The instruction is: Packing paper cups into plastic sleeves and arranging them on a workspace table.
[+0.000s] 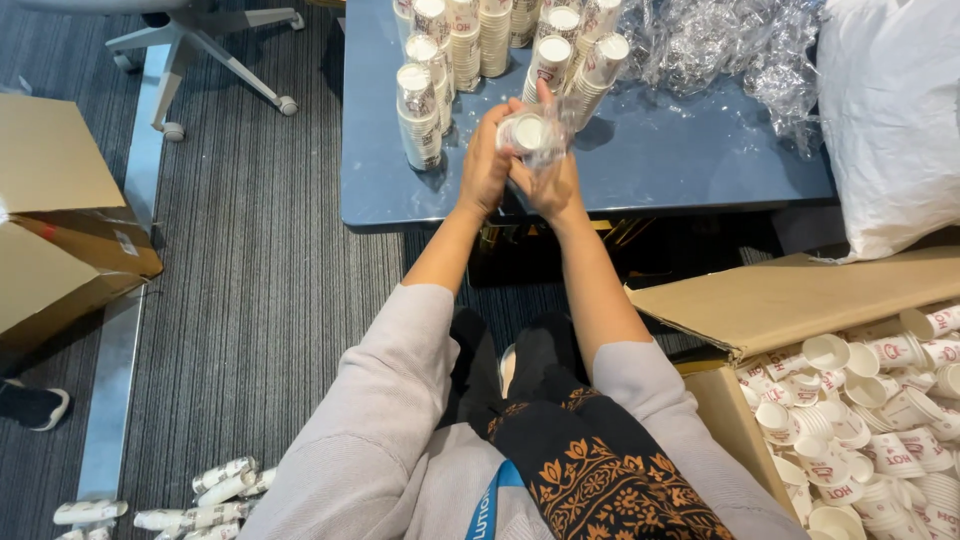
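Both of my hands are raised over the near edge of a blue-grey table (640,170). Together they grip a short stack of white paper cups (526,132) wrapped in thin clear plastic, its open mouth facing me. My left hand (484,165) wraps the stack's left side. My right hand (552,175) holds it from below and on the right, thumb up beside the plastic. Just beyond stand several upright stacks of printed paper cups (470,50).
Crumpled clear plastic wrap (720,45) and a white bag (890,120) lie at the table's right. An open cardboard box (800,300) of loose cups (870,420) sits at my right, another box (60,230) at left. Wrapped cup sleeves (200,500) lie on the carpet. An office chair base (200,50) is at the back left.
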